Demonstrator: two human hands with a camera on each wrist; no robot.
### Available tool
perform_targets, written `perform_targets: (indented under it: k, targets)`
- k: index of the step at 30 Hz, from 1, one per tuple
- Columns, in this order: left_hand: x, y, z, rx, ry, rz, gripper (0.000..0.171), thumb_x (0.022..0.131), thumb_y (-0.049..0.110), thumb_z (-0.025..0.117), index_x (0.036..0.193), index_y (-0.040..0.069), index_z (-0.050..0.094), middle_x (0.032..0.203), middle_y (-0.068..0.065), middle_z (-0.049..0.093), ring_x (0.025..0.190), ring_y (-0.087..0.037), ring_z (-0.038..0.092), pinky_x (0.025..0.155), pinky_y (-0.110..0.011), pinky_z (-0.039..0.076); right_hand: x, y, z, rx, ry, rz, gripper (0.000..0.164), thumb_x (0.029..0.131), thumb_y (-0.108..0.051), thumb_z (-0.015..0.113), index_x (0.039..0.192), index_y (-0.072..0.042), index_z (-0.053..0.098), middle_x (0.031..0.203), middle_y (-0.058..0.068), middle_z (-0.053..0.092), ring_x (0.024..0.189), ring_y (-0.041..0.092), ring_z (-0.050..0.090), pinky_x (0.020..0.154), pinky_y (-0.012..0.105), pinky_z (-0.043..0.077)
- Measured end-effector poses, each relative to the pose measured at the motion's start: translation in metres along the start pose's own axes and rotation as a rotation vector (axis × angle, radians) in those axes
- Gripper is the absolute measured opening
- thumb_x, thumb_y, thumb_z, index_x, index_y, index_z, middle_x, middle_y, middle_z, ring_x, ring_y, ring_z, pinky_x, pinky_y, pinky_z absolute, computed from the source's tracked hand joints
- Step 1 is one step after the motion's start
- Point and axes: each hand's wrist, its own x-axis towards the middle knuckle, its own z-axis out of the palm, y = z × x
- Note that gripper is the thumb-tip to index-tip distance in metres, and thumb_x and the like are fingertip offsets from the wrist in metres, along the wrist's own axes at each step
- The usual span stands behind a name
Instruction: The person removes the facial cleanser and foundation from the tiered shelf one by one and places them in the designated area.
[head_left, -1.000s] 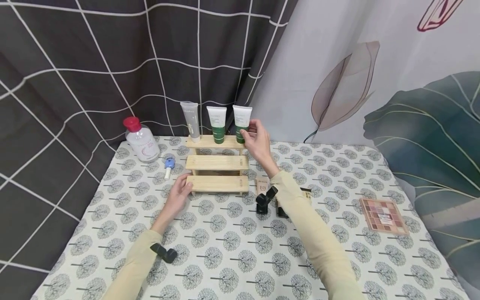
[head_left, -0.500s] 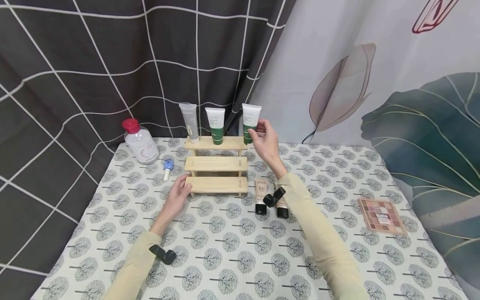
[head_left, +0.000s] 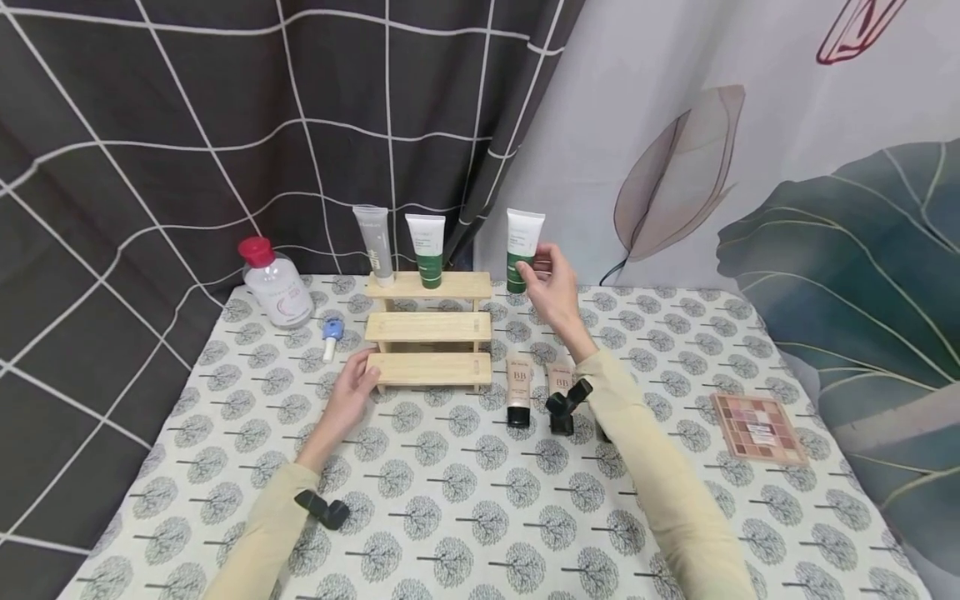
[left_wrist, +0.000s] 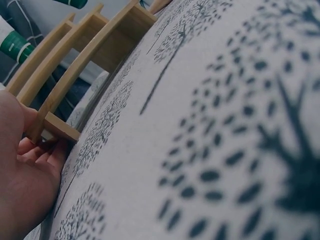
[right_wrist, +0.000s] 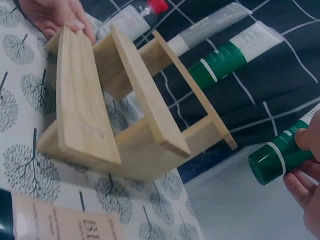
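A green-and-white squeeze tube (head_left: 522, 250) is pinched upright between thumb and fingers of my right hand (head_left: 553, 287), off to the right of the wooden tiered rack (head_left: 429, 327). In the right wrist view its green cap (right_wrist: 266, 163) hangs apart from the rack's top step. My left hand (head_left: 354, 390) grips the left end of the lowest step, thumb over the board. Fingers curl round that end in the left wrist view, where the left hand (left_wrist: 30, 185) is close up. On the top step stand a grey tube (head_left: 375, 246) and another green-and-white tube (head_left: 427, 252).
Two BB cream tubes (head_left: 518, 393) lie right of the rack, one partly behind the right wrist's camera. A clear bottle with a red cap (head_left: 277, 283) and a small blue-and-white item (head_left: 331, 337) are at the left. An eyeshadow palette (head_left: 759, 429) lies far right. Curtains back the table.
My right hand has lifted the green-and-white tube off the top step's right end and carried it right, past the rack. The left hand has kept its grip on the rack.
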Motion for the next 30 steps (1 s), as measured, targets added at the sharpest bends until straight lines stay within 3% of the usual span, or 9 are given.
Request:
perform_targets:
  k: [15,22,30]
  targets:
    - [0.001,-0.002,-0.001,-0.031,-0.002,0.027,0.054,0.109,0.016,0.042,0.157,-0.002,0.022,0.165,-0.024,0.023,0.152,-0.037,0.030,0.128,-0.041,0.026,-0.016,0.024,-0.007,-0.067,-0.066,0.157,0.038,0.095,-0.012,0.066,0.126,0.008,0.055,0.120,0.027,0.066,0.110,0.039,0.066,0.099,0.048,0.059]
    - [-0.001,-0.002,0.000,-0.038,-0.005,0.027,0.054,0.110,0.018,0.042,0.157,-0.001,0.023,0.165,-0.023,0.025,0.152,-0.037,0.031,0.128,-0.041,0.026,-0.026,0.038,-0.006,-0.143,-0.101,0.210,0.038,0.095,-0.018,0.069,0.123,0.005,0.057,0.120,0.024,0.066,0.108,0.036,0.066,0.101,0.046,0.057]
    - [0.001,0.000,0.001,-0.037,-0.006,0.020,0.055,0.110,0.019,0.042,0.157,-0.001,0.023,0.165,-0.024,0.024,0.152,-0.038,0.030,0.128,-0.043,0.026,-0.032,0.058,-0.003,-0.156,-0.146,0.339,0.043,0.096,-0.021,0.068,0.126,0.006,0.055,0.122,0.024,0.064,0.112,0.036,0.063,0.101,0.044,0.057]
